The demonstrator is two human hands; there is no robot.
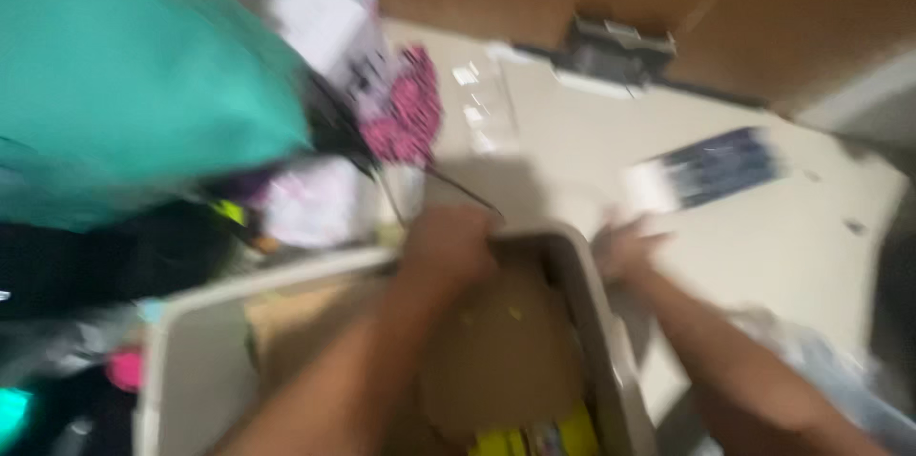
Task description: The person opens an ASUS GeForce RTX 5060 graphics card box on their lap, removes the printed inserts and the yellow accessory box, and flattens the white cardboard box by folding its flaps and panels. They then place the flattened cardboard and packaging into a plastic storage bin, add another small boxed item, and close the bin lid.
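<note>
left hand (447, 248): at grey bin (196, 361) rim, grip unclear | right hand (625, 248): outside bin, grip blurred

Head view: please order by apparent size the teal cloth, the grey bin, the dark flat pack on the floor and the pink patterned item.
1. Teal cloth, though it lies close to the camera.
2. Grey bin, partly cut off by the frame.
3. Dark flat pack and pink patterned item: look alike, blur prevents ranking.
</note>
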